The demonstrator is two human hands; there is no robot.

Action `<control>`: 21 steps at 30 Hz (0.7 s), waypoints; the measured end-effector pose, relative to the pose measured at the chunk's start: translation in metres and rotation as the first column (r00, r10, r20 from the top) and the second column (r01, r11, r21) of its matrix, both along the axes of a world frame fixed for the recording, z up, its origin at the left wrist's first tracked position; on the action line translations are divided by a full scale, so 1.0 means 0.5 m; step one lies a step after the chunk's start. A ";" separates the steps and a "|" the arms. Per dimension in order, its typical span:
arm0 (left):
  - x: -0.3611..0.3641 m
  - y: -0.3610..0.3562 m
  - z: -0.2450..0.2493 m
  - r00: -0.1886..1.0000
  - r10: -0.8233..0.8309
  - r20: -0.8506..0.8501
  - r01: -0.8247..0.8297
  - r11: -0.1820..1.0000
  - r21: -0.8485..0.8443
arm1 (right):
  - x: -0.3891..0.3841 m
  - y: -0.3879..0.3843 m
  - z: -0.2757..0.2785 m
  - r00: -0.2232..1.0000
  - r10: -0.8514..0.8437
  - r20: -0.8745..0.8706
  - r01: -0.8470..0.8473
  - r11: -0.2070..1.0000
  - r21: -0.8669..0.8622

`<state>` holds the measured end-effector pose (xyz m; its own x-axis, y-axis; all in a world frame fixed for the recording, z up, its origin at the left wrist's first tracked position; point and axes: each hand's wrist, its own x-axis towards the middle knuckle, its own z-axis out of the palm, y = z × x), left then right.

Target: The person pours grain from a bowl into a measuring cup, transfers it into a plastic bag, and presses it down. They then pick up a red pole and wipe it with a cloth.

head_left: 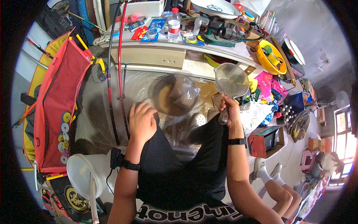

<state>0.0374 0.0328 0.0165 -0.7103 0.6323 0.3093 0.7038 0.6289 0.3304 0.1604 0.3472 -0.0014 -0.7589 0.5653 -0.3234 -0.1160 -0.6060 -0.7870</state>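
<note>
My right hand (230,110) is closed round the handle of a clear plastic scoop (232,79), held above my right knee with its bowl pointing away from me. My left hand (142,121) holds nothing; it rests on my left knee, fingers apart. On the floor between and beyond my knees stands a dark round basin (156,89) with brown grainy material (165,98) inside. A clear plastic bag (184,91) lies partly in that basin. More brown grains (207,89) are spread on the plastic sheeting to its right.
Two fishing rods (121,56) rise left of the basin. A white bucket (80,168) and a red mesh bag (61,97) are at left. A cluttered table (223,50) carries a bottle (173,27) and a yellow basin (261,61). Another person's legs (279,190) show at lower right.
</note>
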 end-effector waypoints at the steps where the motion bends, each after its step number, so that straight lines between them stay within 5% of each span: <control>1: 0.000 0.000 0.000 1.000 0.003 0.005 -0.003 1.000 -0.007 | 0.000 -0.001 0.000 1.000 0.004 0.014 -0.004 1.000 0.021; 11: 0.001 -0.001 0.002 1.000 -0.001 0.007 0.001 1.000 0.005 | 0.000 0.010 -0.015 0.999 0.053 -0.015 -0.052 0.998 0.040; 21: -0.002 0.000 0.001 1.000 -0.009 -0.002 0.009 1.000 0.002 | 0.002 0.026 -0.026 0.998 0.022 -0.064 -0.032 0.987 -0.157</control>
<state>0.0365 0.0328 0.0172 -0.7040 0.6379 0.3121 0.7100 0.6217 0.3307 0.1613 0.3603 -0.0144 -0.7946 0.4895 -0.3593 -0.1429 -0.7259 -0.6728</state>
